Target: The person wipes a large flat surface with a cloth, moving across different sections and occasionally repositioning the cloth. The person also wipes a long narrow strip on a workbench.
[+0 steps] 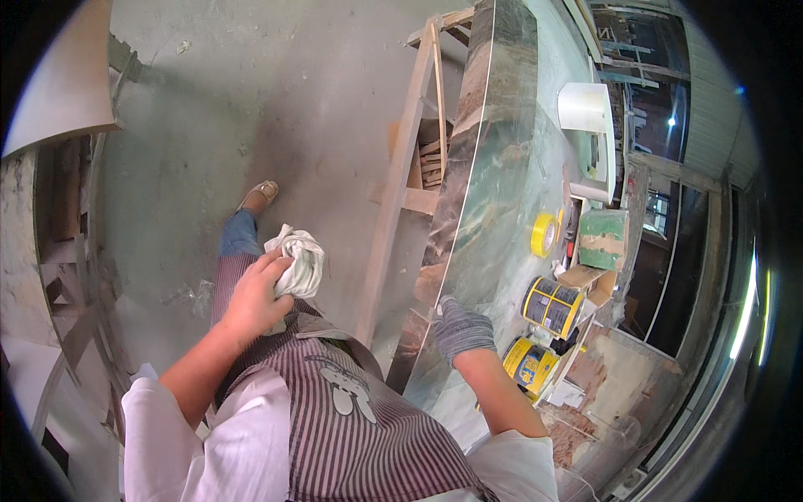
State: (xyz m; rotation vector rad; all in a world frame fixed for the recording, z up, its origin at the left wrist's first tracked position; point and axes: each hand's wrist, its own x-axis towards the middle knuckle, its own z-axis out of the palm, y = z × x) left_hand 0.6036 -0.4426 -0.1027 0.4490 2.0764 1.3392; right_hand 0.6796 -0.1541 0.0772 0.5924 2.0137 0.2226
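Note:
My left hand is bare and grips a crumpled whitish rag in front of my striped apron. My right hand wears a grey knit glove and rests palm down on the near edge of a long green marbled slab that runs away from me on the right. The slab lies on a wooden frame.
On the slab's far side stand two yellow tins, a yellow tape roll, a green-and-brown box and a white container. A concrete floor stretches left, with my sandalled foot on it. Boards lean at far left.

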